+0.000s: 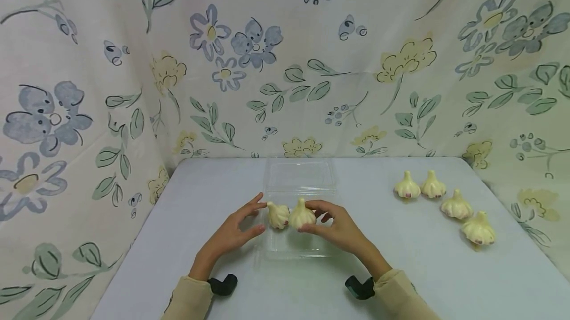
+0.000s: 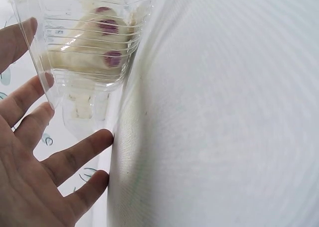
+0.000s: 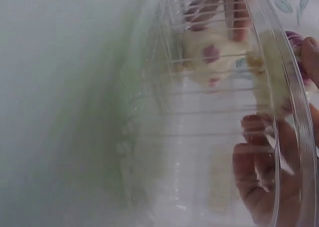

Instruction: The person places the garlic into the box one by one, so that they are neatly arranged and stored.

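Cream garlic bulb (image 1: 303,215) pinched between fingers and thumb of the right hand (image 1: 337,225), over the clear box (image 1: 289,247), left hand (image 1: 233,229) spread at its left rim, second bulb (image 1: 278,216) just left, four more bulbs (image 1: 456,206) right on the bench (image 1: 378,211), floral cloth (image 1: 303,112) far behind

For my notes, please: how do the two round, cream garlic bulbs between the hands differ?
The left garlic bulb leans its stem leftward; the right garlic bulb points its stem upward. The left garlic bulb rests in a clear, rectangular plastic box; the right garlic bulb is held by the right hand. Both show purplish marks.
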The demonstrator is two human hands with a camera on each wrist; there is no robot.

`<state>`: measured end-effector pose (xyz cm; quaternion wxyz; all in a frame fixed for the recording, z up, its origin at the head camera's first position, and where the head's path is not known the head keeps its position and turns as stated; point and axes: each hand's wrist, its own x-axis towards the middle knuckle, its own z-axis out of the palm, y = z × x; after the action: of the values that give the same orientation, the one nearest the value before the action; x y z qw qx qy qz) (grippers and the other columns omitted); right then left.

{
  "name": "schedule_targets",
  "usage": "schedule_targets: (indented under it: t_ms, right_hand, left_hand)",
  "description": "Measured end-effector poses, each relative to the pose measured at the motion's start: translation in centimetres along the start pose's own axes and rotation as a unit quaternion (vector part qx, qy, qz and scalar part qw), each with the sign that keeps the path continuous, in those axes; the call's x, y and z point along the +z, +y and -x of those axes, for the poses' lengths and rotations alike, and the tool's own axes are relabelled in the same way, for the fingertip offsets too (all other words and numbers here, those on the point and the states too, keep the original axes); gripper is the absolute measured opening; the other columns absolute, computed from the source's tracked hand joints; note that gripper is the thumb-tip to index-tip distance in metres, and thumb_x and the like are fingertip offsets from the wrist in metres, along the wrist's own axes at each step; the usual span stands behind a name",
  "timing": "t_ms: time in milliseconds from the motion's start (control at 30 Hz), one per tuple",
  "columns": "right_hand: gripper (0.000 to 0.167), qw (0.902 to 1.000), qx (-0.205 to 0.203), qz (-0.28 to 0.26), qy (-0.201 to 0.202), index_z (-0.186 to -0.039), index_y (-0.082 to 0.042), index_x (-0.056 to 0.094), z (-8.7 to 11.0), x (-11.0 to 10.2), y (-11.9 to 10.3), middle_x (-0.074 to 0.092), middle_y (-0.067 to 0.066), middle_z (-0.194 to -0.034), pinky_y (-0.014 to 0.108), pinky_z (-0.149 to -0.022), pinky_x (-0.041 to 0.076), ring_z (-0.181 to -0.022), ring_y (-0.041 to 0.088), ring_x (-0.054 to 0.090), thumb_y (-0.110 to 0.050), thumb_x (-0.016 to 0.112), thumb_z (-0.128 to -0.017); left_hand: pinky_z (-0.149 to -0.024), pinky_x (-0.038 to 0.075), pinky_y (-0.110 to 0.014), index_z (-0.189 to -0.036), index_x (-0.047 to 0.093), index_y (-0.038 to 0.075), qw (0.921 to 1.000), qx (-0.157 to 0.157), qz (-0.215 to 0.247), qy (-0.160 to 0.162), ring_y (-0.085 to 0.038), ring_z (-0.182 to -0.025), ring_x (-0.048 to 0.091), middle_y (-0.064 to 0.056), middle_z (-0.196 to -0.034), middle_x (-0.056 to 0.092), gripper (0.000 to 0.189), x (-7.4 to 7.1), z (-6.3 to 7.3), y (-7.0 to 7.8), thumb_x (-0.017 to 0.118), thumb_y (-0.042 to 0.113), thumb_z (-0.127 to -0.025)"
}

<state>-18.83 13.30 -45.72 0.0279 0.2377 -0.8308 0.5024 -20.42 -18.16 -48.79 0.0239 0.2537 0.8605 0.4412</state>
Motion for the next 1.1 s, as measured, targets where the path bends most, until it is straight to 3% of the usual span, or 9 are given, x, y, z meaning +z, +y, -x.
schedule_targets:
  t_ms: [267,700,1100]
  right_hand:
    - [0.05,0.9996,0.009,-0.003,-0.028,-0.125,-0.024,0.071,-0.3,0.9,-0.2,0.073,-0.008,-0.12,0.042,-0.085,0.056,-0.098,0.009,0.062,-0.035,0.088,-0.08]
    - [0.047,0.9969,-0.034,0.003,-0.071,-0.126,-0.017,0.07,-0.7,1.8,0.0,0.073,0.002,-0.123,0.037,-0.079,0.057,-0.094,0.011,0.064,-0.031,0.085,-0.083]
    - [0.053,0.9946,-0.027,0.021,-0.098,-0.126,-0.015,0.071,-1.0,2.3,-0.1,0.071,0.002,-0.113,0.038,-0.076,0.058,-0.088,0.015,0.065,-0.034,0.087,-0.08]
  left_hand:
    - [-0.114,0.036,-0.067,-0.148,0.052,0.026,1.0,-0.002,0.004,-0.001,-0.036,-0.134,0.058,-0.001,-0.169,0.028,0.055,0.0,0.0,0.1,0.071,0.035,-0.097]
    - [-0.113,0.035,-0.068,-0.148,0.052,0.026,1.0,-0.001,0.007,0.001,-0.036,-0.134,0.058,-0.001,-0.169,0.028,0.055,0.0,0.0,-0.1,0.07,0.035,-0.097]
    - [-0.113,0.036,-0.068,-0.148,0.051,0.027,1.0,-0.004,0.007,0.0,-0.036,-0.134,0.057,0.0,-0.17,0.027,0.055,0.0,0.0,0.0,0.071,0.033,-0.097]
